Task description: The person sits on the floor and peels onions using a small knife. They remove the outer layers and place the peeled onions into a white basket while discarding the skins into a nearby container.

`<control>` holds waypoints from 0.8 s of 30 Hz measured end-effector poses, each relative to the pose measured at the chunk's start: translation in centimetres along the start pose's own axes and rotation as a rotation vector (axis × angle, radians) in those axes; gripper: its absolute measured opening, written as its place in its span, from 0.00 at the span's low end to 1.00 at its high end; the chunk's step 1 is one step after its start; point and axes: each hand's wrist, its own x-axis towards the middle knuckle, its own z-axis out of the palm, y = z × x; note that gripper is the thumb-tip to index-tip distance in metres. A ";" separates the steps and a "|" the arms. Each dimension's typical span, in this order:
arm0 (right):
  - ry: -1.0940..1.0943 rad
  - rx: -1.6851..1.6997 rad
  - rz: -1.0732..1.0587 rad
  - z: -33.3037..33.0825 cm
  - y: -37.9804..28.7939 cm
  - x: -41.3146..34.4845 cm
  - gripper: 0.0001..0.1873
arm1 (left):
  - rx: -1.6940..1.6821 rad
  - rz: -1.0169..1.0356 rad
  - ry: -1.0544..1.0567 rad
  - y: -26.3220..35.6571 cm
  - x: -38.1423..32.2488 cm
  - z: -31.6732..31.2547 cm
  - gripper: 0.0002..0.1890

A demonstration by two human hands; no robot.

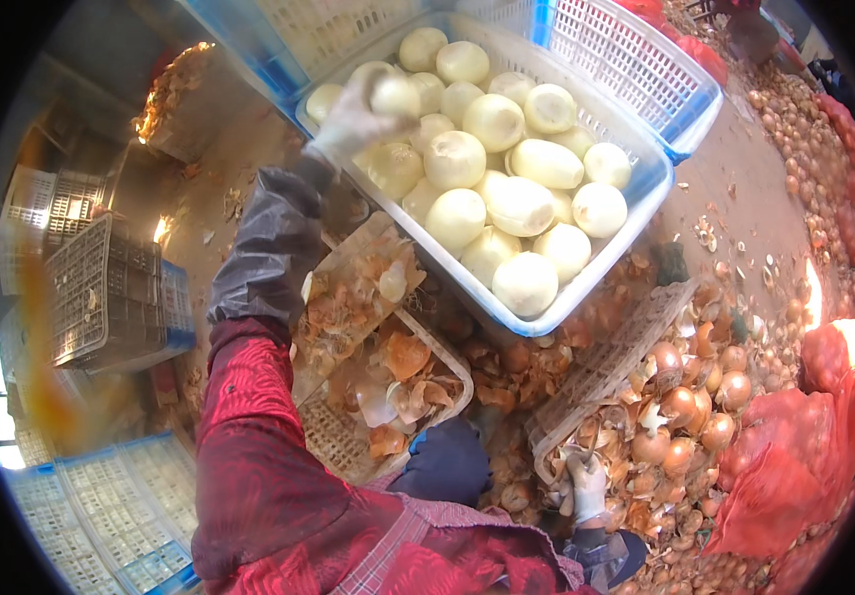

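My left hand (pixel 353 123), in a pale glove, is blurred at the left side of a white-and-blue plastic crate (pixel 546 325). Its thumb and fingers are around a peeled onion (pixel 395 97). Beneath and beside it, many more peeled onions (pixel 455 159) are heaped in the crate. My right hand (pixel 587 487), also gloved, is low down beside a tilted plastic basket (pixel 606 372). Unpeeled brown onions (pixel 676 405) and loose skins lie just beyond it. The fingers are curled, but whether they hold anything is unclear.
A basket (pixel 464 379) of onion skins stands before me under a board (pixel 356 279) strewn with peelings. Stacked crates (pixel 107 294) are on the left, with more crates (pixel 107 513) below them. Red mesh sacks (pixel 777 461) and scattered onions cover the right side.
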 end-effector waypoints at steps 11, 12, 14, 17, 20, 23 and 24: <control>0.061 -0.026 0.016 0.7 -1.2 -0.4 0.08 | 0.829 0.132 -0.194 -1.5 3.5 1.1 0.54; 0.068 -0.038 0.015 0.3 -0.7 -0.6 0.08 | 0.748 0.071 -0.297 -0.8 3.5 0.9 0.55; 0.042 -0.038 0.000 0.6 -1.2 -0.3 0.07 | 0.607 0.063 -0.313 -2.4 4.2 -0.9 0.55; 0.019 0.038 0.025 0.2 0.2 0.2 0.08 | 0.214 0.084 0.107 -3.4 3.5 -2.1 0.45; 0.010 0.011 -0.027 0.3 -0.3 -0.7 0.09 | -0.242 -0.033 0.536 -1.3 0.7 -2.1 0.30; 0.015 -0.132 -0.052 -0.1 0.6 -0.6 0.14 | -0.230 0.144 0.399 -2.4 -6.1 -0.5 0.28; 0.060 -0.220 -0.148 0.1 0.5 -1.1 0.15 | -0.268 0.133 0.347 -0.8 -9.2 0.6 0.27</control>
